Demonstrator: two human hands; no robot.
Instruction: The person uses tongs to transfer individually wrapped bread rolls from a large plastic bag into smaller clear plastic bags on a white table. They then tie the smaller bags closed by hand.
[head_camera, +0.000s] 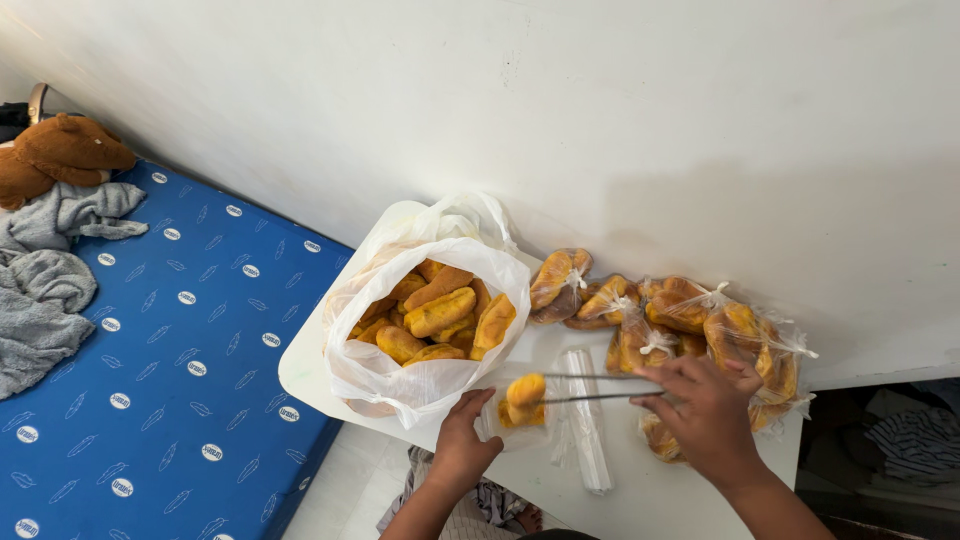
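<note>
- The right hand (705, 415) had its grip closed on a pair of metal tongs (590, 388), whose tips pinched a yellow fried pastry (526, 389).
- The left hand (465, 440) had its grip closed on a small clear bag (512, 420), holding its mouth open under the pastry; more yellow pieces already lay inside it.
- That pastry hung just over the small bag, at about 5 o'clock from the big white plastic bag (420, 385), near the front edge of the white counter (300, 370).
- The big bag stood open and heaped with the same yellow pastries (440, 312).
- At 3 o'clock from the big bag, along the wall, lay a row of knotted clear packets (680, 310) filled with pastries, touching one another.
- A stack of flat empty clear bags (585, 440) lay on the counter between the two hands.
- At 9 o'clock from the counter was a blue patterned mattress (180, 380), with a grey cloth (45, 290) and a brown plush toy (65, 150) at its far left end.
</note>
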